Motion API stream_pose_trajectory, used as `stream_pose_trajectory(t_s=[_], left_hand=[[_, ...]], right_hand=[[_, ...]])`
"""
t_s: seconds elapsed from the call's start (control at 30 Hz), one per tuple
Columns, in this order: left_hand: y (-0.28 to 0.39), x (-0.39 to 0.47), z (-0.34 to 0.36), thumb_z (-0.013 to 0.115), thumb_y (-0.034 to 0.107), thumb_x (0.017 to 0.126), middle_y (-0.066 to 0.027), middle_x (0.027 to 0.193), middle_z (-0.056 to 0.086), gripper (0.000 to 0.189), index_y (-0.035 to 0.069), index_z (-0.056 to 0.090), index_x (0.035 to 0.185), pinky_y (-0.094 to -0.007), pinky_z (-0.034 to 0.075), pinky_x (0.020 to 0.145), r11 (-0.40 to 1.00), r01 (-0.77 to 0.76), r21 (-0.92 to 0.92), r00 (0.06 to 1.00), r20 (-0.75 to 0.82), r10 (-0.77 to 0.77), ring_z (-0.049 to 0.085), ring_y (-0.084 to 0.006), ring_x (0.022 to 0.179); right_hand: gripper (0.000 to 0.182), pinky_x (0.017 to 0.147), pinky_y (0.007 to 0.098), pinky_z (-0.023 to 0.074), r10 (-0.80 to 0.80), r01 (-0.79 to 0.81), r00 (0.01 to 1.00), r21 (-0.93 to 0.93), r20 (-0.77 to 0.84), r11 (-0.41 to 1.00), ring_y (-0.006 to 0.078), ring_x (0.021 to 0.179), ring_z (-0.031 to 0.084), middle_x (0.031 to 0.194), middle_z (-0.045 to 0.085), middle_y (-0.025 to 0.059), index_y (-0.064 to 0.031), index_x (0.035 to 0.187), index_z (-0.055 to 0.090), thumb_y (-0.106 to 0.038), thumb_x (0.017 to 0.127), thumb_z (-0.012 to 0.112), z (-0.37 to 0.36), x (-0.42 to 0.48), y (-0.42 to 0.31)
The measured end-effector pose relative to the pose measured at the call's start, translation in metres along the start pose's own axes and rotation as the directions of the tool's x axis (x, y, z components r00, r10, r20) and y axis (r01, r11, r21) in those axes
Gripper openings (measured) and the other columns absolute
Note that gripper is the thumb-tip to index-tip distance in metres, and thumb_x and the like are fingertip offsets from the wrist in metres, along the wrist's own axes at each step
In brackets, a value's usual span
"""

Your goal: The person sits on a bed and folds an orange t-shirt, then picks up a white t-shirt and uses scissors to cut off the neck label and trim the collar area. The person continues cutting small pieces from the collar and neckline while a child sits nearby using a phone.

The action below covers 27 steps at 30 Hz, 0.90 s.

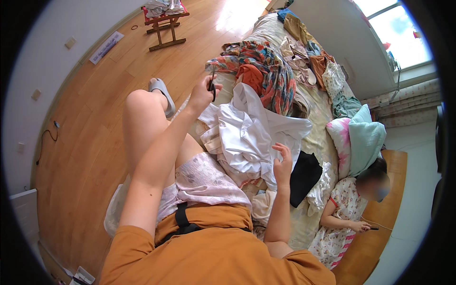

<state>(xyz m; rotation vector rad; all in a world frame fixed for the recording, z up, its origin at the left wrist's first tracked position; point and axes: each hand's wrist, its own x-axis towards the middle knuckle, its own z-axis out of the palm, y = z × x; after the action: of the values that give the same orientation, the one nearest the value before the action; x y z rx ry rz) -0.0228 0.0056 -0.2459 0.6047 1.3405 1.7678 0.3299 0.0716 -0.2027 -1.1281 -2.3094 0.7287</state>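
Note:
My left hand point(203, 93) is closed around a pair of scissors point(212, 86) with black handles, its blades pointing away from me. It is raised near the bed's edge, just left of a white garment point(245, 131). This garment lies crumpled on the bed before me, over other pale clothes. My right hand point(282, 165) hovers at the garment's right side, fingers bent and apart, with nothing visible in it. Whether it touches the cloth I cannot tell. A black folded cloth point(305, 178) lies right of that hand, beside a white frilly cloth point(319, 188).
Patterned multicolored fabric point(263, 67) and an orange-red cloth point(250, 76) are heaped beyond the white garment. More clothes line the bed's wall side, near pillows point(367, 139). Another person point(342, 213) sits on the bed at right, holding a small dark object. A wooden folding stool point(166, 30) stands on the floor.

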Motion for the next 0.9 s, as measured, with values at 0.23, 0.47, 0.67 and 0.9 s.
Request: stream_pose_trajectory(t_s=[0.23, 0.47, 0.67, 0.9], left_hand=[[-0.019, -0.053, 0.024, 0.06, 0.003, 0.091, -0.014, 0.107, 0.067, 0.049, -0.002, 0.04, 0.135, -0.0298, 0.053, 0.086, 0.983, 0.098, -0.154, 0.995, 0.041, -0.092, 0.065, -0.0188, 0.1], [-0.032, -0.087, 0.03, 0.065, 0.007, 0.091, -0.012, 0.103, 0.068, 0.047, -0.003, 0.043, 0.131, -0.0261, 0.055, 0.081, 0.986, 0.12, -0.112, 0.989, 0.094, -0.11, 0.067, -0.0171, 0.094], [-0.041, -0.095, 0.027, 0.066, 0.008, 0.09, -0.016, 0.104, 0.068, 0.046, -0.002, 0.044, 0.129, -0.0271, 0.054, 0.075, 0.931, 0.33, -0.156, 0.943, 0.107, -0.316, 0.069, -0.0196, 0.093], [-0.03, -0.097, 0.036, 0.064, 0.005, 0.089, -0.0144, 0.098, 0.069, 0.045, -0.004, 0.045, 0.129, -0.0229, 0.051, 0.068, 0.988, 0.151, -0.025, 0.988, -0.001, -0.151, 0.068, -0.0152, 0.083]], right_hand=[[0.023, 0.074, 0.0319, 0.0482, -0.006, 0.025, 0.985, 0.112, -0.17, 0.993, 0.0195, 0.082, 0.06, 0.091, 0.06, 0.0082, -0.0025, 0.099, 0.061, -0.008, 0.079, 0.072, 0.06, 0.032, -0.047], [0.012, 0.072, 0.0401, 0.0442, -0.127, 0.125, 0.985, -0.031, -0.119, 0.992, 0.0307, 0.078, 0.055, 0.079, 0.056, 0.0089, -0.0058, 0.079, 0.06, -0.008, 0.075, 0.072, 0.089, 0.031, -0.054], [0.011, 0.063, 0.0368, 0.0443, -0.298, 0.295, 0.952, 0.058, 0.064, 0.954, 0.0273, 0.068, 0.054, 0.076, 0.054, 0.0097, -0.003, 0.081, 0.06, -0.003, 0.077, 0.071, 0.073, -0.029, -0.092], [0.009, 0.062, 0.0299, 0.0447, -0.122, 0.133, 0.99, 0.166, -0.077, 0.977, 0.0203, 0.067, 0.054, 0.076, 0.054, 0.0076, -0.0028, 0.089, 0.063, 0.002, 0.083, 0.067, 0.075, -0.029, -0.092]])
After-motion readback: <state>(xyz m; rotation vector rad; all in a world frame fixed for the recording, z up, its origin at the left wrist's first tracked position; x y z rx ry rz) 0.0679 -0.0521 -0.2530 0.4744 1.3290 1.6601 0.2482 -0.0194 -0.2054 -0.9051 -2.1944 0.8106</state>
